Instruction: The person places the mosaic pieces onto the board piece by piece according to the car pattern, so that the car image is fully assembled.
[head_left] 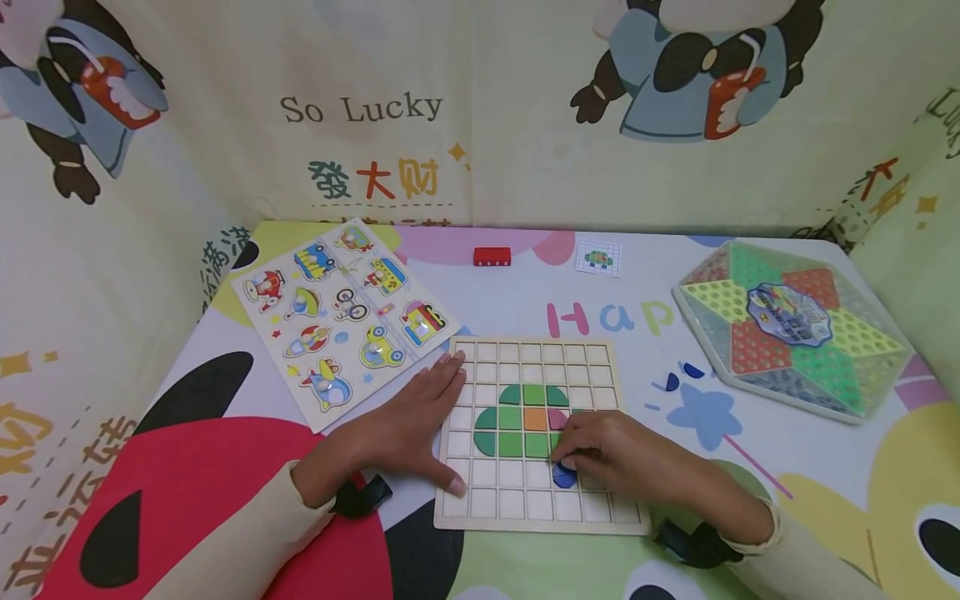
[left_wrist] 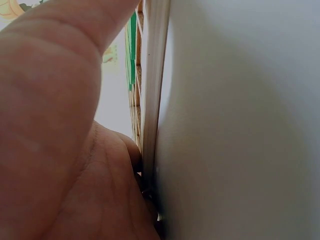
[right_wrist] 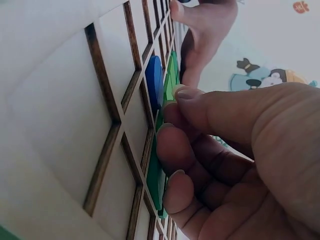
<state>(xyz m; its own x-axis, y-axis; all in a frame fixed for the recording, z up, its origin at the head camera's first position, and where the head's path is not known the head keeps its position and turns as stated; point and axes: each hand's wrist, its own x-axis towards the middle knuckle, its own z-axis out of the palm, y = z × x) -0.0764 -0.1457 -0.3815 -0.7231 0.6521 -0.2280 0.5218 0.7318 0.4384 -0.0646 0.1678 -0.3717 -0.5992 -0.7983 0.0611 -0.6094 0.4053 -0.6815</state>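
Observation:
A wooden grid board [head_left: 542, 527] lies in front of me. On it, green tiles [head_left: 510, 418] form a domed shape with an orange square [head_left: 536, 418] and a pink piece [head_left: 557, 419]. My left hand [head_left: 408, 425] lies spread along the board's left edge, thumb apart from the fingers. Over the board's right side, my right hand [head_left: 611, 450] has curled fingers, with thumb and forefinger tips together at the green tiles; I cannot tell whether they pinch a tile. A blue rounded piece [right_wrist: 154, 82] sits in a cell just beside those fingertips.
Behind my left hand lies a vehicle puzzle board [head_left: 341, 321]. A red block [head_left: 492, 257] and a small picture card [head_left: 598, 258] are at the back. To the right stands a hexagonal clear-lidded box [head_left: 795, 329]. Two dark blue pieces [head_left: 693, 371] lie between box and grid.

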